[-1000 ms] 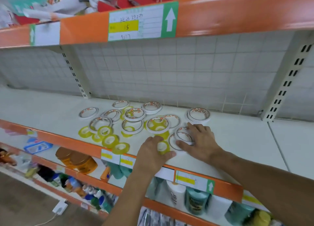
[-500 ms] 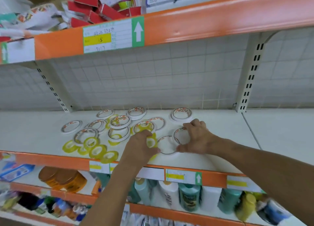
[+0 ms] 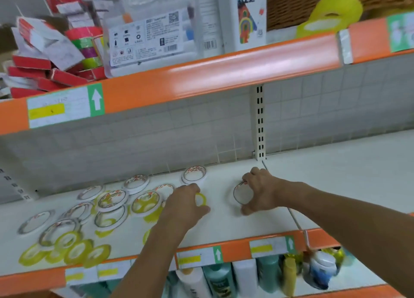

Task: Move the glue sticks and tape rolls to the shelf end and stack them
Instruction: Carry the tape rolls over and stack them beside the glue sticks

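Several flat tape rolls, white-rimmed and yellow, lie scattered on the white shelf [image 3: 224,228] at the left and middle. My left hand [image 3: 186,204] holds a small yellow tape roll [image 3: 201,199] between thumb and curled fingers. My right hand [image 3: 259,191] grips a white-rimmed tape roll [image 3: 242,193], tilted up off the shelf near the shelf joint. Another white roll [image 3: 194,174] lies just behind my left hand. No glue sticks are visible.
An upright slotted post [image 3: 259,123] and a seam divide this shelf from the bare white section [image 3: 347,181] to the right. The upper shelf carries boxes, red packs and coloured tape. Bottles stand on the shelf below.
Both hands have slid to the right along the shelf with their rolls, away from the pile. The right hand's roll has been lifted onto its edge. The view has swung right and upward.
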`<state>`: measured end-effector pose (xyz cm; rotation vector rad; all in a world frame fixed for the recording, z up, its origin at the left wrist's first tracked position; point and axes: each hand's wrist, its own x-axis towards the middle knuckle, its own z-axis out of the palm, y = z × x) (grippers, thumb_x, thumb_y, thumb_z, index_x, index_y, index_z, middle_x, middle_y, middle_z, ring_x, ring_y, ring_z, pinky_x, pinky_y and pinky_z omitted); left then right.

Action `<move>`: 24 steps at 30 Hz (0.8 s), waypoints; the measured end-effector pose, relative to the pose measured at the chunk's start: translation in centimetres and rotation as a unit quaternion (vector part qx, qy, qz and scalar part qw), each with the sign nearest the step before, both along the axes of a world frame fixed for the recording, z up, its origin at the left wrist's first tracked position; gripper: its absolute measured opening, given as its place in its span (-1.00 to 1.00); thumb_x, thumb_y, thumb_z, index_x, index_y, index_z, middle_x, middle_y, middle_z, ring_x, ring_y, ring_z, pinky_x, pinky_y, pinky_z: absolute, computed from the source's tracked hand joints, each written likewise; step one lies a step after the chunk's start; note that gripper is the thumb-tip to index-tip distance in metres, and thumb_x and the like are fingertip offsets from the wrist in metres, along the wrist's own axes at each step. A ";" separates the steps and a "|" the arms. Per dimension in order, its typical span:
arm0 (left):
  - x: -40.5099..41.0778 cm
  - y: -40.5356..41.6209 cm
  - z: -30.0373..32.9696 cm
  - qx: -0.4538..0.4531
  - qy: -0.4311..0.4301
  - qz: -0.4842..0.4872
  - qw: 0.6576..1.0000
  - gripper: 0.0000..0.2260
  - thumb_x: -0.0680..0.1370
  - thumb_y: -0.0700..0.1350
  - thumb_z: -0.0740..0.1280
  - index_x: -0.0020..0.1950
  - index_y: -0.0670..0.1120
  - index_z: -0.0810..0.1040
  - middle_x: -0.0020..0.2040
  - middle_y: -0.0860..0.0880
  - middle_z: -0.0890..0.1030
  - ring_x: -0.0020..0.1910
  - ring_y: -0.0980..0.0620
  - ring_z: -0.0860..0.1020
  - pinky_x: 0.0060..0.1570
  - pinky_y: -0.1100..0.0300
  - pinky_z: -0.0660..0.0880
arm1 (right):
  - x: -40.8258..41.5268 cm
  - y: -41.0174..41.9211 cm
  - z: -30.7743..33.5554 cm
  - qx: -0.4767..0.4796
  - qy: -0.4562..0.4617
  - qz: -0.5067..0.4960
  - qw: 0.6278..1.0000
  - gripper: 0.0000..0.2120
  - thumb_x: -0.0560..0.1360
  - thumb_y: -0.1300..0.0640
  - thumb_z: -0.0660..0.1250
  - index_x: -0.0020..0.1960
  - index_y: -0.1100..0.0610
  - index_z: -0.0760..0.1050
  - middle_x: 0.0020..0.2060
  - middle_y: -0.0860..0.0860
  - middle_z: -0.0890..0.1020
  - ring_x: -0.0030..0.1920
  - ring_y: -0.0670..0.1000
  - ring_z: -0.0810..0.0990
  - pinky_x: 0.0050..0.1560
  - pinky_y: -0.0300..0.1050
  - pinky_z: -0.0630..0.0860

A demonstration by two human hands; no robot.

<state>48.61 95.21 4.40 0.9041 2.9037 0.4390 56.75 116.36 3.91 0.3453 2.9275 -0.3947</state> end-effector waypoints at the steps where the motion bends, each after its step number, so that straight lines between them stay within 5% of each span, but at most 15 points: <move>1: 0.2 1.0 0.1 -0.003 0.000 -0.010 1.000 -0.48 0.49 0.12 0.43 0.39 -0.02 0.43 0.30 -0.03 0.52 0.27 -0.02 0.47 0.14 0.18 0.40 | 0.6 0.7 0.0 0.004 -0.001 -0.004 1.000 -0.13 0.31 -0.32 0.49 0.43 0.12 0.29 0.25 0.06 0.33 0.31 0.10 0.30 0.31 0.01 0.40; 24: 15.2 26.3 0.9 0.001 -0.021 -0.170 0.985 -0.51 0.49 0.11 0.43 0.36 0.00 0.45 0.26 -0.02 0.52 0.14 0.00 0.52 -0.03 0.21 0.43 | 21.3 21.4 1.8 0.037 0.036 -0.142 0.988 -0.03 0.34 -0.34 0.47 0.55 0.12 0.19 0.36 0.07 0.32 0.36 0.11 0.30 0.36 -0.01 0.38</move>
